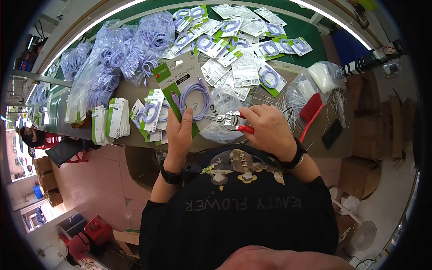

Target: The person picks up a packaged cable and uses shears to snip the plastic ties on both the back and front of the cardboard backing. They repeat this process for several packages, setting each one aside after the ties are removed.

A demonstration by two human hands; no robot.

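Note:
My left hand (pixel 180 135) grips the lower edge of a green-and-grey retail card (pixel 180 69), thumb across its front. The card is printed "USB-C to USB-C cable" and tilts towards me. A coiled lilac cable (pixel 207 95) is mounted on it, one plug showing at the upper right of the coil. In my right hand (pixel 270 130), closed round their red handles, is a pair of cutting pliers (pixel 229 120). Their metal jaws point left, right at the card's lower right edge by the coil. Behind the jaws lies a clear plastic bag (pixel 222 99).
Carded cables (pixel 270 78) and loose cards are heaped at the back. Bagged lilac cables (pixel 155 33) lie at the left, with card stacks (pixel 118 118) in front. To the right are thin white strips (pixel 292 117), a red brush (pixel 311 108) and a black phone (pixel 332 133).

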